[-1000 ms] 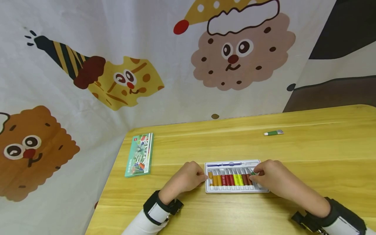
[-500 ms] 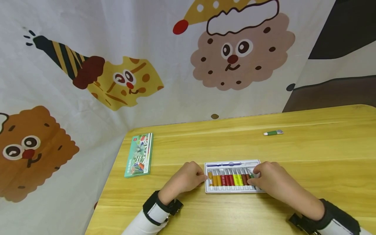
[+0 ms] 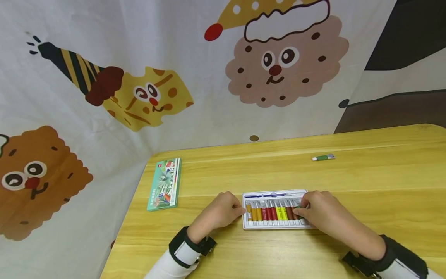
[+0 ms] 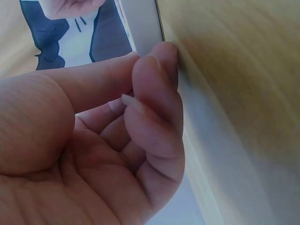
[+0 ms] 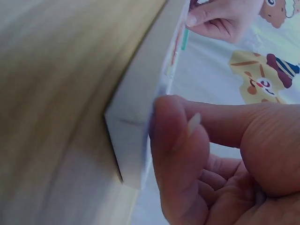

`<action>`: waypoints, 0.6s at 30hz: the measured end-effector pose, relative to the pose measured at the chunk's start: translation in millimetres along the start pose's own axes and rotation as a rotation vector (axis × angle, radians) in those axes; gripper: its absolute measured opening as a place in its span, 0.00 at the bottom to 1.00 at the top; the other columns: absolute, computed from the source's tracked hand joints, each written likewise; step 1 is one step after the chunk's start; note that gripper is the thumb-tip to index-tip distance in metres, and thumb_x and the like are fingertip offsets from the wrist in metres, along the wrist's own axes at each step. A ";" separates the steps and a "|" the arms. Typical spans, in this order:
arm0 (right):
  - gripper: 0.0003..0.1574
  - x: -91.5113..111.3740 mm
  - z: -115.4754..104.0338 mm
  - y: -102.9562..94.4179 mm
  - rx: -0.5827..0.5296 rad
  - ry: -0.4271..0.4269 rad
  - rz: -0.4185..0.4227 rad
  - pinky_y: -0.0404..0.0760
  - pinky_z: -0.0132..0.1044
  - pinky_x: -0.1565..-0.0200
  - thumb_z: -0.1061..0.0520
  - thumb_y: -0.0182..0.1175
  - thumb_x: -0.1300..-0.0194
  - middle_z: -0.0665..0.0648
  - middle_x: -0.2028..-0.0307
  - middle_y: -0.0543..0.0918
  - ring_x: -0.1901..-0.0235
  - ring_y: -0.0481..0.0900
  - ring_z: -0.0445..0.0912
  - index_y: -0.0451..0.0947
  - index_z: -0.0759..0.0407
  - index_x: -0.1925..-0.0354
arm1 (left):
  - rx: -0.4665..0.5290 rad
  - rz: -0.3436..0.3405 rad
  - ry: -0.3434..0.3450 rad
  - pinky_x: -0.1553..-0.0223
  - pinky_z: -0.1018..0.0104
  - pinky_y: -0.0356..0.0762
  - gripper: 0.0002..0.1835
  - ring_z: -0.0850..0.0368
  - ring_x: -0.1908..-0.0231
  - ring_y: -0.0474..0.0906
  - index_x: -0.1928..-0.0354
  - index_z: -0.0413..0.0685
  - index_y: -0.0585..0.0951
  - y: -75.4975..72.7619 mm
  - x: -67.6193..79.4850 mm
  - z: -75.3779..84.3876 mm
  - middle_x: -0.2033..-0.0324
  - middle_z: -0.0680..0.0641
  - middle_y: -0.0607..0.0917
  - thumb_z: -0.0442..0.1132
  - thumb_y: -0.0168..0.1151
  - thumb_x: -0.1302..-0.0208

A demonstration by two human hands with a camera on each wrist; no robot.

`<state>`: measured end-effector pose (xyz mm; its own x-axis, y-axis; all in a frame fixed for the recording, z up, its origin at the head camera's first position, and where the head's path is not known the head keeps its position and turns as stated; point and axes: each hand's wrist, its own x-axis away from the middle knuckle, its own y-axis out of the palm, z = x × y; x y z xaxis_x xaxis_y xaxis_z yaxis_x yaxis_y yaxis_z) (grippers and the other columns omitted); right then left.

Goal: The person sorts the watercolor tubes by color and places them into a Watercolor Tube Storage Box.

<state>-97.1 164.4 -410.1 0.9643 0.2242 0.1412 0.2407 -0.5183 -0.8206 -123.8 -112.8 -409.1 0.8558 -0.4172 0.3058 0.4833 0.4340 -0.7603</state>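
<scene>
A white tray [image 3: 275, 228] lies on the wooden table with a row of paint tubes [image 3: 269, 214] in ochre, red, yellow, brown and green. Along its back edge runs a thin blue paintbrush [image 3: 265, 196]. My left hand [image 3: 223, 211] pinches the tray's left end; in the left wrist view its thumb and forefinger meet at the tray wall [image 4: 146, 26]. Over the right end, my right hand [image 3: 324, 213] pinches a green paint tube [image 3: 300, 217], mostly hidden under the fingers. From the right wrist, those fingertips sit at the tray's upper edge [image 5: 133, 122].
Farther back on the right lies a loose green paint tube [image 3: 323, 157] with a white cap. A flat teal paint box [image 3: 163, 185] rests near the table's left edge. Behind the table [image 3: 383, 174] hangs a white cloth [image 3: 202, 128] printed with cartoon biscuits and cheese.
My right hand has shifted slightly left and brought the green tube lower into the tray's right end. The left hand has stayed at the tray's left end.
</scene>
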 end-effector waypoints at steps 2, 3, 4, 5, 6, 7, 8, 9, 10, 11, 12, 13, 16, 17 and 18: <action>0.12 1.0 1.3 -3.2 0.010 -0.021 -0.018 0.67 0.32 0.84 0.55 0.67 0.44 0.48 0.87 0.72 0.87 0.66 0.40 0.77 0.52 0.81 | 0.004 -0.002 -0.003 0.88 0.72 0.54 0.22 0.64 0.90 0.59 0.88 0.48 0.76 -0.1 -0.2 -0.1 0.92 0.57 0.63 0.43 0.59 0.35; 0.12 1.4 2.2 -4.7 0.013 -0.033 -0.029 0.67 0.33 0.84 0.55 0.67 0.45 0.48 0.86 0.72 0.86 0.66 0.41 0.77 0.51 0.82 | 0.004 -0.002 -0.001 0.88 0.72 0.54 0.22 0.64 0.90 0.59 0.88 0.47 0.76 -0.2 -0.2 -0.2 0.92 0.57 0.63 0.43 0.59 0.35; 0.12 1.7 3.0 -5.9 0.015 -0.042 -0.039 0.68 0.33 0.83 0.56 0.67 0.45 0.48 0.86 0.72 0.85 0.66 0.41 0.77 0.50 0.82 | 0.005 -0.002 0.000 0.88 0.72 0.54 0.22 0.64 0.90 0.59 0.88 0.47 0.76 -0.1 -0.3 -0.3 0.92 0.57 0.63 0.43 0.59 0.35; 0.12 1.9 3.9 -6.6 0.013 -0.049 -0.053 0.69 0.33 0.83 0.56 0.67 0.45 0.48 0.85 0.73 0.85 0.67 0.41 0.77 0.50 0.82 | 0.004 -0.002 0.002 0.88 0.72 0.54 0.22 0.64 0.90 0.59 0.88 0.47 0.76 0.0 -0.4 -0.5 0.92 0.57 0.63 0.43 0.59 0.35; 0.12 1.9 4.6 -7.0 0.010 -0.054 -0.065 0.69 0.33 0.83 0.56 0.67 0.45 0.47 0.84 0.73 0.84 0.67 0.41 0.78 0.50 0.82 | 0.005 -0.001 0.003 0.88 0.72 0.54 0.22 0.64 0.90 0.59 0.88 0.47 0.76 0.1 -0.4 -0.7 0.92 0.57 0.62 0.43 0.59 0.35; 0.12 1.6 5.3 -7.2 0.006 -0.056 -0.077 0.70 0.33 0.82 0.56 0.67 0.46 0.47 0.84 0.74 0.83 0.67 0.41 0.78 0.49 0.82 | 0.006 -0.001 0.003 0.88 0.72 0.54 0.22 0.64 0.90 0.59 0.88 0.47 0.76 0.3 -0.5 -0.9 0.92 0.57 0.62 0.43 0.59 0.35; 0.11 1.3 5.7 -7.2 0.001 -0.056 -0.086 0.70 0.33 0.82 0.56 0.67 0.46 0.47 0.83 0.74 0.83 0.67 0.41 0.78 0.50 0.82 | 0.006 -0.001 0.003 0.88 0.72 0.54 0.22 0.64 0.90 0.59 0.88 0.48 0.76 0.4 -0.5 -1.2 0.92 0.57 0.62 0.43 0.60 0.35; 0.11 0.9 6.1 -7.0 -0.003 -0.054 -0.095 0.70 0.32 0.82 0.57 0.67 0.46 0.48 0.83 0.74 0.83 0.67 0.41 0.78 0.50 0.81 | 0.006 0.000 0.004 0.88 0.72 0.54 0.22 0.64 0.90 0.58 0.88 0.48 0.76 0.6 -0.5 -1.4 0.92 0.57 0.62 0.44 0.60 0.35; 0.11 0.3 6.3 -6.8 -0.006 -0.051 -0.102 0.70 0.32 0.82 0.57 0.67 0.45 0.48 0.83 0.74 0.83 0.67 0.41 0.78 0.50 0.81 | 0.005 0.000 0.004 0.88 0.72 0.54 0.22 0.64 0.90 0.58 0.88 0.48 0.76 0.7 -0.6 -1.7 0.92 0.57 0.62 0.44 0.60 0.35; 0.11 0.0 6.6 -6.4 -0.009 -0.050 -0.108 0.70 0.32 0.82 0.57 0.67 0.45 0.47 0.83 0.74 0.82 0.67 0.41 0.78 0.50 0.81 | 0.003 0.000 0.003 0.87 0.72 0.55 0.22 0.64 0.90 0.58 0.88 0.48 0.76 0.9 -0.6 -2.0 0.92 0.57 0.62 0.44 0.60 0.35; 0.11 -0.3 6.8 -6.1 -0.010 -0.050 -0.112 0.70 0.32 0.82 0.57 0.67 0.45 0.47 0.83 0.74 0.82 0.67 0.41 0.78 0.50 0.81 | 0.000 0.001 0.004 0.87 0.72 0.55 0.22 0.64 0.89 0.58 0.88 0.48 0.76 0.9 -0.7 -2.1 0.92 0.57 0.62 0.44 0.60 0.35; 0.11 -0.6 7.0 -6.0 -0.012 -0.049 -0.115 0.69 0.32 0.82 0.57 0.66 0.45 0.47 0.83 0.74 0.83 0.67 0.41 0.78 0.50 0.81 | 0.001 0.001 0.003 0.87 0.72 0.55 0.22 0.64 0.89 0.58 0.88 0.48 0.76 1.0 -0.8 -2.2 0.92 0.57 0.62 0.44 0.60 0.35; 0.11 -0.9 7.5 -6.0 -0.014 -0.050 -0.121 0.69 0.32 0.82 0.57 0.66 0.44 0.47 0.84 0.74 0.83 0.67 0.41 0.78 0.50 0.81 | 0.000 0.001 0.000 0.87 0.72 0.55 0.22 0.63 0.89 0.58 0.88 0.48 0.76 1.2 -1.1 -2.4 0.92 0.57 0.62 0.44 0.60 0.35; 0.11 -0.9 7.7 -6.1 -0.013 -0.051 -0.122 0.69 0.32 0.82 0.57 0.66 0.44 0.47 0.84 0.73 0.83 0.67 0.41 0.78 0.50 0.81 | -0.001 0.001 -0.001 0.87 0.72 0.55 0.22 0.64 0.89 0.59 0.88 0.48 0.76 1.2 -1.3 -2.4 0.92 0.57 0.63 0.44 0.60 0.35; 0.11 -0.7 7.8 -6.1 -0.013 -0.056 -0.123 0.68 0.32 0.82 0.58 0.66 0.44 0.47 0.84 0.73 0.83 0.67 0.41 0.78 0.50 0.81 | 0.000 0.001 -0.001 0.87 0.72 0.55 0.22 0.64 0.89 0.59 0.88 0.48 0.76 1.2 -1.5 -2.2 0.92 0.57 0.63 0.44 0.60 0.35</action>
<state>-100.1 173.8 -409.5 0.9200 0.3318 0.2086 0.3580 -0.4950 -0.7917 -125.0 -113.5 -411.7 0.8566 -0.4155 0.3059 0.4823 0.4345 -0.7606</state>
